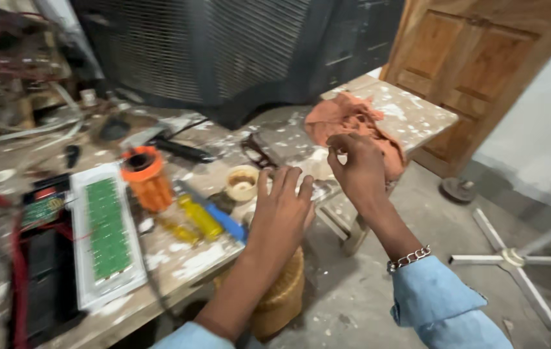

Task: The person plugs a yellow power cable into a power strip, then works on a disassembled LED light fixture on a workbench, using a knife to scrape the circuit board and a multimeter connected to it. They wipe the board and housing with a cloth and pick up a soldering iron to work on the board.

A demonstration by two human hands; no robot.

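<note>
My left hand [280, 210] hovers palm down, fingers spread, over the right edge of a paint-spattered workbench [185, 258]; it holds nothing and is nearest a blue-handled tool [223, 220] and a yellow-handled screwdriver [199, 216]. My right hand [355, 169], wearing a chain bracelet, is raised just in front of an orange cloth [353, 119] lying on a small wooden stool; thumb and forefinger are pinched together, and whether they hold something tiny I cannot tell.
On the bench lie a green circuit board in a white tray [106, 236], an orange cylinder [146, 178], a small cream cup [242, 184] and red wiring at left. A dark cooler stands behind. A wooden door [476, 71] and a white cross-shaped stand [514, 258] are right.
</note>
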